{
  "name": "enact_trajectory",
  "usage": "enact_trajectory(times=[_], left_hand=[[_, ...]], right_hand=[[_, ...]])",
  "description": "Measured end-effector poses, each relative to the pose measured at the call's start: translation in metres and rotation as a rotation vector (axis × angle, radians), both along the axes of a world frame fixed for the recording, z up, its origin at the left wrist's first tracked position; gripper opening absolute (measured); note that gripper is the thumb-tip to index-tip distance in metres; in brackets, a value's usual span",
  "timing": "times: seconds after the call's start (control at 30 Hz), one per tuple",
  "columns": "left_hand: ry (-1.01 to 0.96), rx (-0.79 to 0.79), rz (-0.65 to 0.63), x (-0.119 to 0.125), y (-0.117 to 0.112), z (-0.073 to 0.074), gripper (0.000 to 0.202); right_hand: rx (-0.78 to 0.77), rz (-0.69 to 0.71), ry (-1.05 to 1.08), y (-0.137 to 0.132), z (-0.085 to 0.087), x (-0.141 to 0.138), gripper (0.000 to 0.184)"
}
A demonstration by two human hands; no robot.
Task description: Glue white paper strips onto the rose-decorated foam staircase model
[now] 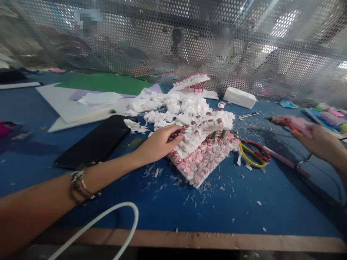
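Observation:
My left hand (162,142) is closed on the left edge of a paper craft model, its thumb and fingers at the white crumpled upper layer (189,139) dotted with dark red paper rolls. Under that layer, short green posts (222,134) stand on a square base (199,166) covered with pink paper rosettes. Off to the right, my right hand (322,142) is wrapped round a pink-red glue gun (292,123), blurred, its dark nozzle pointing left toward the model. The gun is apart from the model.
Scissors with yellow and red handles (253,155) lie right of the model. Crumpled white tissue (162,104) and a second small model (192,85) are behind it. A black phone-like slab (94,142), green sheet (105,83), white box (240,96) and white cable (132,213) surround it.

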State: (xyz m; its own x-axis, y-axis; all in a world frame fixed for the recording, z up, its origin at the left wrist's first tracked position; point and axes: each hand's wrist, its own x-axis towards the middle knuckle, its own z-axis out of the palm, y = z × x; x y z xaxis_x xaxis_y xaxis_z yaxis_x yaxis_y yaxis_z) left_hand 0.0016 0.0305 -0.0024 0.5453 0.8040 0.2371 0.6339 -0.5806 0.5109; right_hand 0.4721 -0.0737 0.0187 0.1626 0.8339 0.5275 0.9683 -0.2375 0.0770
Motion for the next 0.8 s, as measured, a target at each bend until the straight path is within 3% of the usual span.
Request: enact_trajectory(times=[0.1, 0.17, 0.23, 0.33, 0.43, 0.57, 0.8], left_hand=[[-0.057, -0.099, 0.004, 0.001, -0.005, 0.0, 0.05], [-0.077, -0.164, 0.003, 0.002, -0.009, 0.002, 0.051], [-0.054, -0.193, 0.003, 0.003, -0.015, 0.004, 0.052], [0.009, -0.193, 0.007, 0.005, -0.021, 0.008, 0.053], [0.036, -0.166, 0.004, 0.005, -0.022, 0.008, 0.052], [0.018, -0.152, -0.012, 0.004, -0.02, 0.005, 0.053], [0.007, -0.158, -0.033, 0.005, -0.021, 0.006, 0.052]], right_hand=[[0.061, -0.269, 0.002, -0.007, 0.018, -0.025, 0.04], [0.187, -0.319, -0.05, -0.013, 0.025, -0.053, 0.033], [0.267, -0.23, -0.088, -0.021, 0.027, -0.084, 0.035], [0.258, 0.059, -0.16, -0.031, 0.02, -0.126, 0.055], [0.197, 0.293, -0.183, -0.037, 0.009, -0.157, 0.06], [0.143, 0.389, -0.214, -0.039, -0.002, -0.176, 0.06], [0.108, 0.424, -0.23, -0.036, -0.006, -0.181, 0.053]])
